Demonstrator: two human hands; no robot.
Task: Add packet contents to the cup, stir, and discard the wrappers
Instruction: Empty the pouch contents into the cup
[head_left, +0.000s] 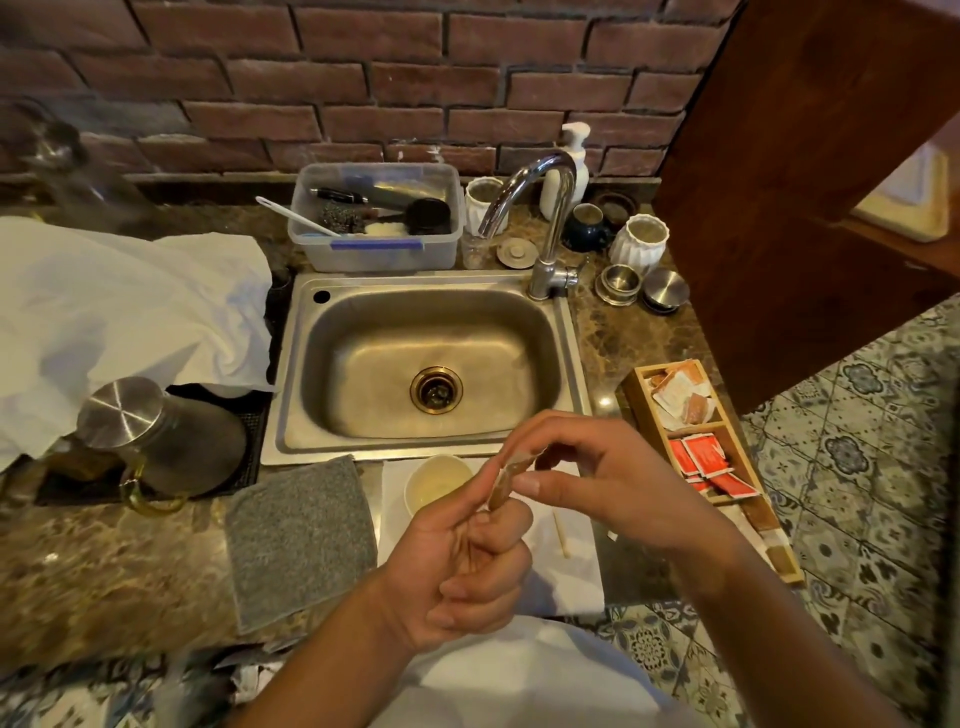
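A small brown packet (506, 480) stands upright between both hands, just in front of the sink. My left hand (462, 566) grips its lower part with thumb and fingers. My right hand (587, 473) pinches its top end. A white cup (439, 480) with pale liquid sits on a white napkin (566, 577) right behind the left hand, partly hidden by it. A thin wooden stirrer (561, 535) lies on the napkin to the right of the cup.
A wooden organiser (636, 387) on the right holds brown, white and red packets (701, 457). The steel sink (431, 364) and tap (550, 218) lie behind. A grey cloth (301, 540), a steel kettle (156, 431) and a white cloth (119, 312) are on the left.
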